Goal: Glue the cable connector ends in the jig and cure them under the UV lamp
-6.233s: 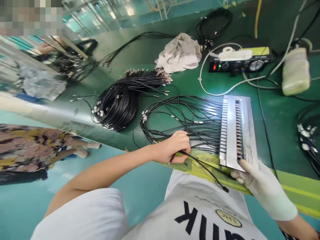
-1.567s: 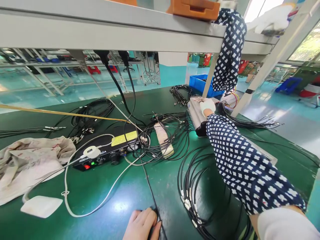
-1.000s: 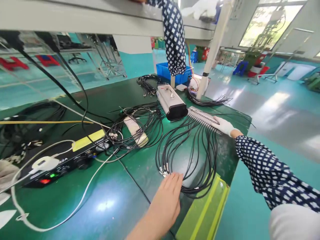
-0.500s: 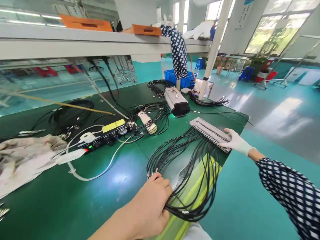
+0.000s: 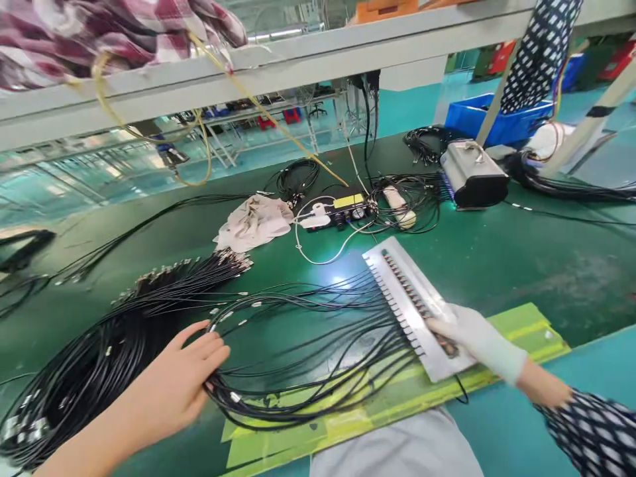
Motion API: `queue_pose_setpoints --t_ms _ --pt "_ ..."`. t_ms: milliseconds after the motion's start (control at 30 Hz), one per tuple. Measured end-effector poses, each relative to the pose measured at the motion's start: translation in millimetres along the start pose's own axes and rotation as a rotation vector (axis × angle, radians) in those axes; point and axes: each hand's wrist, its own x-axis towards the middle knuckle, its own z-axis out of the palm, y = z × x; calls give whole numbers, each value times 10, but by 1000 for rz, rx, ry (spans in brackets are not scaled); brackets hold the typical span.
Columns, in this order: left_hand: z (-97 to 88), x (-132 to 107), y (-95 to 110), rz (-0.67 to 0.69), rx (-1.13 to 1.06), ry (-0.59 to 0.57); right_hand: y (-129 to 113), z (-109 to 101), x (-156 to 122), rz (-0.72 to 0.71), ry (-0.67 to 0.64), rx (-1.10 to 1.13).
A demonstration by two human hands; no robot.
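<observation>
A metal fixture plate [image 5: 402,278] lies on the green bench with a row of black cables [image 5: 308,344] clipped into its comb edge. The cables fan out leftward in a loose loop. My right hand [image 5: 472,334], in a white glove, grips the near end of the plate, fingers on top. My bare left hand [image 5: 183,377] rests with its fingers stretched out on the left end of the cable loop. It holds nothing. Just left of it lies a big coil of black cables [image 5: 99,364] with metal tips.
A crumpled rag [image 5: 253,222], a black control box [image 5: 342,212] with a white cord and a grey machine [image 5: 472,175] stand further back. A blue bin [image 5: 477,119] sits at the far right. A yellow-green strip [image 5: 521,324] marks the bench's front edge. A shelf [image 5: 298,63] runs overhead.
My view has swung left. My right hand has brought the plate with its cables nearer to me and laid it flat. My left hand has opened from its grip on the cable loop.
</observation>
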Motion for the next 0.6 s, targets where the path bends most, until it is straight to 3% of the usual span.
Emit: queue_pose_setpoints --t_ms 67,167,333,433,500,567,600 --pt "159 -185 -191 -53 55 -18 -336 247 216 -59 -38 -199" --pt "407 -335 -320 -87 62 -11 -563 391 427 -78 -42 -404" --pt "621 -320 -362 -147 -70 -73 -659 314 499 -37 -79 -759" --pt "689 -271 -368 -160 -19 -140 -745 267 419 -57 -108 -905" --pt "765 -256 -343 -168 26 -172 -724 271 326 -203 -97 -1001" --pt "864 -253 -293 -183 11 -136 -609 304 229 -517 -129 -1058" --pt "913 -251 -265 -223 -20 -65 -531 325 191 -693 -164 -1064"
